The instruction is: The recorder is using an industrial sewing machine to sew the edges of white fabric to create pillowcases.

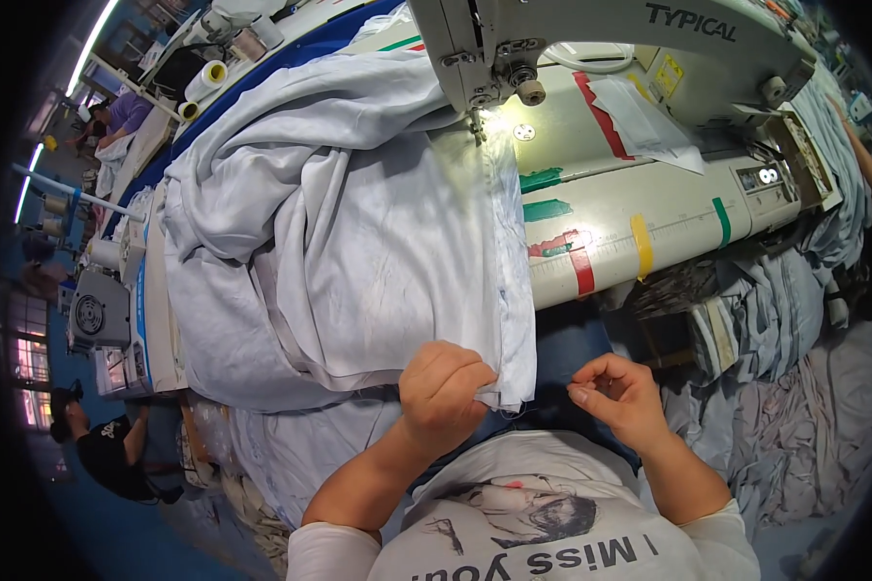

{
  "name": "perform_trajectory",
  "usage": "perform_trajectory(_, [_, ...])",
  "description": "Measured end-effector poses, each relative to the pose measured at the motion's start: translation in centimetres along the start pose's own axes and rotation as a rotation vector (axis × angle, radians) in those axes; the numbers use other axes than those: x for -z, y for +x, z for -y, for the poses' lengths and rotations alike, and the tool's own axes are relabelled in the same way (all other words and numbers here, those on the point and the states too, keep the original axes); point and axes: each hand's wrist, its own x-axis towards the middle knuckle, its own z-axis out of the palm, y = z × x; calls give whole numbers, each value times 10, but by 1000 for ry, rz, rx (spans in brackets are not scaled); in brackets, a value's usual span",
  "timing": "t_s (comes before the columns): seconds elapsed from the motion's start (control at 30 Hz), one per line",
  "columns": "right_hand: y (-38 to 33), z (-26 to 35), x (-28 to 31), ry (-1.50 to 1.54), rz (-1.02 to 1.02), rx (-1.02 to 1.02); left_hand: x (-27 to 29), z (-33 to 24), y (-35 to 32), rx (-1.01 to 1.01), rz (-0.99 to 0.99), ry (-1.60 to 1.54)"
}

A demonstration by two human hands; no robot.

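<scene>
Smooth pale grey-blue woven cloth point(378, 242), spread at 11 o'clock, is judged soft, limp and best held near its 5 o'clock corner, gripped by left hand point(444, 392); right hand point(618, 392), 4 o'clock, is curled, contents indeterminable.

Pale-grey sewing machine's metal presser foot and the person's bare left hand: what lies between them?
In the head view, lightly creased pale-grey cloth stretches from the metal presser foot to the left hand.
</scene>
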Motion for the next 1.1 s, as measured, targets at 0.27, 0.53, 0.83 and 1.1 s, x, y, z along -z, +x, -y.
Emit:
perform_trajectory(0.27, [12,24,-9,-644,-118,539,-8,-5,1,5,114,-80])
perform_trajectory(0.53, [55,45,-18,-1164,116,1190,-20,-14,4,-35,179,-61])
perform_trajectory(0.83, [65,40,-11,-1073,250,1107,11,42,92,470,585,-259])
perform_trajectory(1.1, [65,44,-9,-1071,299,1000,-63,204,168,209,108,287])
